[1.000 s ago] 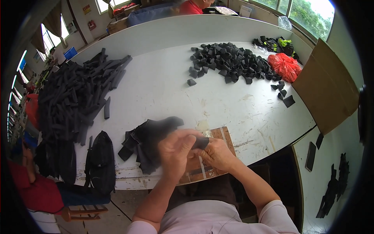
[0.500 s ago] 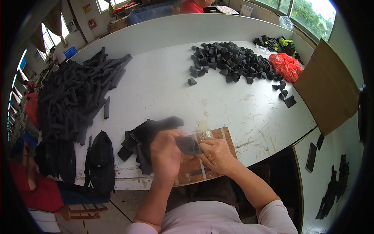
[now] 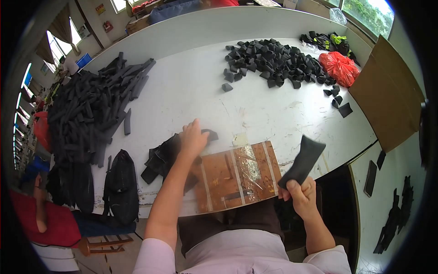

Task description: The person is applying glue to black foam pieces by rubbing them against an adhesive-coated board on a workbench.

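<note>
My right hand (image 3: 303,195) is closed on one end of a dark grey fabric strip (image 3: 305,157). The strip stands up from the thumb and fingers, curving slightly, right of a brown taped board (image 3: 216,176). Over a small heap of dark fabric pieces (image 3: 159,155) reaches my left hand (image 3: 193,140), fingers stretched out and apart, with no piece visibly gripped. The hand and forearm cover part of that heap. The board lies at the table's near edge between my two arms, with clear tape bands across it.
A big pile of dark fabric strips (image 3: 86,109) covers the table's left side. Many short black folded pieces (image 3: 273,61) lie at the far right, beside a red plastic bag (image 3: 338,68) and a cardboard sheet (image 3: 388,96). A black bag (image 3: 123,189) rests at the near left edge.
My hands have moved apart. The right one has carried the strip off the board to the right; the left has let go of it and moved over the heap.
</note>
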Available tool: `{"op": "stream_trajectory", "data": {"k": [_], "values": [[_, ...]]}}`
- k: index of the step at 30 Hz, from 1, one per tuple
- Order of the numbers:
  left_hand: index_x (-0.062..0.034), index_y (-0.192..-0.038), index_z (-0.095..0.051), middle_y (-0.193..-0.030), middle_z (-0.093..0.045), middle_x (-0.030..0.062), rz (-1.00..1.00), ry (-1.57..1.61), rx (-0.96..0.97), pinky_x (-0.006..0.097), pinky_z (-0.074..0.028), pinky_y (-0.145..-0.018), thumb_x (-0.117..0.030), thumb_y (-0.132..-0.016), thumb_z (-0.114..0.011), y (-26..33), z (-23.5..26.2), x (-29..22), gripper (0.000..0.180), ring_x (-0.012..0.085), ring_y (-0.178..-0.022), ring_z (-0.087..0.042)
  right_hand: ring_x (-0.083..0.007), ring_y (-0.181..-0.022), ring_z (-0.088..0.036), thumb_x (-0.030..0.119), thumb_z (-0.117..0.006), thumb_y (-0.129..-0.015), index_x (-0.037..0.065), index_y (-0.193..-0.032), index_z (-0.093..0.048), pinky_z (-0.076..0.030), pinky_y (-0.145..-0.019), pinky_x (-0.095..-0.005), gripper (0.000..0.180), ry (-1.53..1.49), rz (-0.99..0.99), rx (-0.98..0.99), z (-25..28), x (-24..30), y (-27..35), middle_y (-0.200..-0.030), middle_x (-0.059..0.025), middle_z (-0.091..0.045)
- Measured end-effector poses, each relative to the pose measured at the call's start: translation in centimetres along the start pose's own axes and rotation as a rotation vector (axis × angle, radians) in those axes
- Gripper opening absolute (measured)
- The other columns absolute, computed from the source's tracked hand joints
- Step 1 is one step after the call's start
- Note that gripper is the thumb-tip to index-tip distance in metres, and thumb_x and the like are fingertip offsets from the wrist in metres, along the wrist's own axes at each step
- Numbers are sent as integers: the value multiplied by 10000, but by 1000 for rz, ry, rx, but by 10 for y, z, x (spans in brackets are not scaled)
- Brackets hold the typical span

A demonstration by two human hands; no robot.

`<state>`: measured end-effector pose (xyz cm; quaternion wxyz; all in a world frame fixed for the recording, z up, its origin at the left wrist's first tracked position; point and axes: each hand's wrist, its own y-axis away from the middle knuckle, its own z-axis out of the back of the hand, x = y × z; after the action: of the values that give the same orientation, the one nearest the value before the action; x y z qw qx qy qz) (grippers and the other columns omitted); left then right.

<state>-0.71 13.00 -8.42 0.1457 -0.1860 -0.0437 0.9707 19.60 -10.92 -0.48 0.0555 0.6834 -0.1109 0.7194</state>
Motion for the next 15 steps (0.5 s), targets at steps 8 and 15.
{"op": "stream_trajectory", "data": {"k": [8,15], "values": [[-2,-762,-617,-733,-631,104,-32,359,8,304,-439,-680,-94,-676,-652,-19,-10,14,131,157,-719,-588,-186,-484,-560,286,-527,-851,-23,-595,-531,-443,-470,-287,401,477,-680,-253,59,-178,171,-518,-119,-538],[-3,-751,-579,-686,-577,39,-51,897,-468,224,-389,-565,-56,-705,-633,21,55,6,89,107,-598,-503,-386,-662,-575,230,-585,-797,-57,-765,-573,-457,-560,-412,289,966,-462,-26,28,-155,123,-708,-237,-581]]}}
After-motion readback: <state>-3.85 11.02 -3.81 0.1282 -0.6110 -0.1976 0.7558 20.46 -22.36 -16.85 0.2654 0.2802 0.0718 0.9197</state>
